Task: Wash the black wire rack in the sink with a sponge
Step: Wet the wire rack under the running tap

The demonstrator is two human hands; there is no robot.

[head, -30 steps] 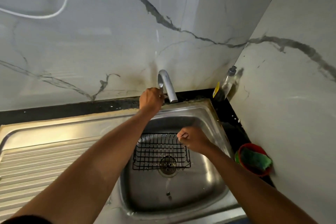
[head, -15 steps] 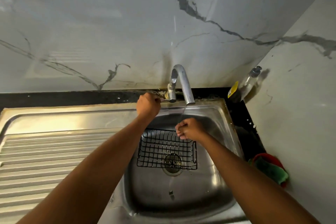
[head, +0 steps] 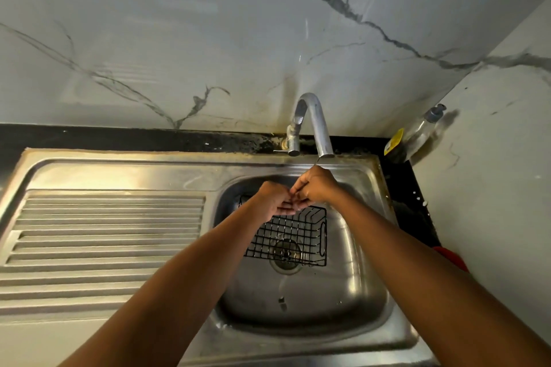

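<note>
Both hands met over the back part of the sink (head: 357,292), just below the faucet (head: 316,125) spout. The left hand (head: 275,199) lay released, its fingers (head: 287,210) stretched out fairly straight towards the right and holding nothing. The right hand (head: 316,186) sat just beside it, knuckles up, its fingers curled down so that their tips touched the left fingertips. Nothing could be seen in its grasp. A thin thread of water seemed to run from the spout to the top of the right hand, though it was too fine to be sure.

The rack (head: 295,235), of black wire, lay flat on the bottom of the sink under the hands, and neither hand touched it. Its back left corner was hidden by the left hand and forearm. Its near edge lay across the drain (head: 286,253), which showed through the grid.

The ribbed drainboard (head: 104,232) stretched away to the left of the basin. A clear soap bottle (head: 417,134) with a yellow label leaned in the corner on the dark tabletop (head: 402,188), behind and to the right of the sink. A red object (head: 450,256) showed at the right edge behind the right forearm, mostly hidden. Grey-veined marble walls (head: 208,39) rose behind and to the right.
</note>
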